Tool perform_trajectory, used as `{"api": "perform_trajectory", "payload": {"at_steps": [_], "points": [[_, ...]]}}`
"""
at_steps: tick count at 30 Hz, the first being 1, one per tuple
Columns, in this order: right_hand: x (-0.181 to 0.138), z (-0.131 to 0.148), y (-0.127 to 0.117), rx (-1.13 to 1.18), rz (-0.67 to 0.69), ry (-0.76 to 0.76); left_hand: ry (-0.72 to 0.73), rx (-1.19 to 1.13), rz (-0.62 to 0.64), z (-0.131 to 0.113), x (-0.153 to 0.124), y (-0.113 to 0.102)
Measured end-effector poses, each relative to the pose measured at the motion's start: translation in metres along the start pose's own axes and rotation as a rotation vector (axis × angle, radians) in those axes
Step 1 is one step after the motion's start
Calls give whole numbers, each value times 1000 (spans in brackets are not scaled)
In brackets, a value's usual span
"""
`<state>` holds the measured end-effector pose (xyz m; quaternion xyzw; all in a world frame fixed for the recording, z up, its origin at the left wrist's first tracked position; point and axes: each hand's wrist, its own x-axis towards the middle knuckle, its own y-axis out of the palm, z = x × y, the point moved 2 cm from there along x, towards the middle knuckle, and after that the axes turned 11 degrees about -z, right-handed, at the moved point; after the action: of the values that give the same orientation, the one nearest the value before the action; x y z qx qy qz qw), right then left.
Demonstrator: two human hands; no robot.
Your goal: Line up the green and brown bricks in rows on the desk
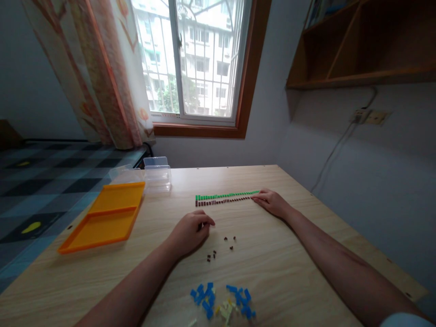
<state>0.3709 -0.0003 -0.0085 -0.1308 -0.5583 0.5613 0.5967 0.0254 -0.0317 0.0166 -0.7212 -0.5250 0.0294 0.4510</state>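
A long row of small green pieces (226, 195) lies on the wooden table (293, 272), with a row of small brown pieces (221, 201) right below it. My right hand (270, 201) rests at the right end of both rows, fingers bent and pressed to the table by the last pieces. My left hand (190, 231) lies on the table with its fingers curled in; what they hold, if anything, is hidden. Several loose brown pieces (221, 247) are scattered just right of it.
A heap of blue and pale yellow pieces (223, 302) sits near the front edge. An open orange case (105, 218) lies at the left, with clear plastic boxes (156, 175) behind it. A window, curtain, wall shelf and a socket with a cable surround the table.
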Motion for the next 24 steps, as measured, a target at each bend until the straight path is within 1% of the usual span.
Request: {"api": "perform_trajectory", "payload": {"at_steps": [8, 14, 18, 21, 24], "points": [[-1, -5, 2, 13, -23, 30, 7, 8, 4, 1, 0, 1], [-1, -8, 3, 10, -7, 20, 7, 10, 10, 0, 0, 1], [-1, -6, 1, 15, -33, 11, 10, 13, 10, 0, 0, 1], [-1, 6, -2, 20, -90, -18, 12, 22, 12, 0, -1, 2], [-5, 37, -3, 82, -109, -87, 15, 20, 23, -1, -1, 2]]}}
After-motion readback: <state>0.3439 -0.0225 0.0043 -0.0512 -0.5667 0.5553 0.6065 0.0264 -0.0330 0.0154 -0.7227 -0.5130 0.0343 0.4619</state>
